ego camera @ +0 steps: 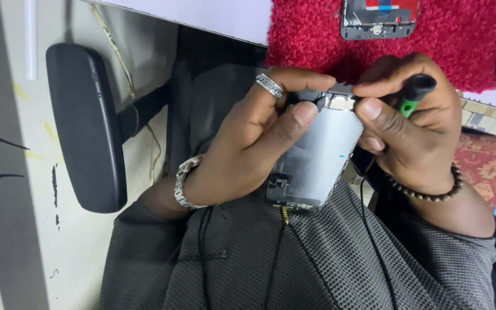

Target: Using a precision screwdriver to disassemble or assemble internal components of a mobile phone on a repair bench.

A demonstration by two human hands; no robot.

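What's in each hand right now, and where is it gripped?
Left hand grips the phone screen panel along its left edge, thumb on its back. Right hand pinches the panel's top corner and holds a green-handled screwdriver by its handle.

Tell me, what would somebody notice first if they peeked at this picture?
First, the two hands in the middle: the left hand, wearing a silver ring and bracelet, and the right hand, with a bead bracelet, grip an opened phone panel above the lap. The right hand also holds a green-and-black screwdriver. Behind them, a bright red fuzzy mat carries another phone part at the top.
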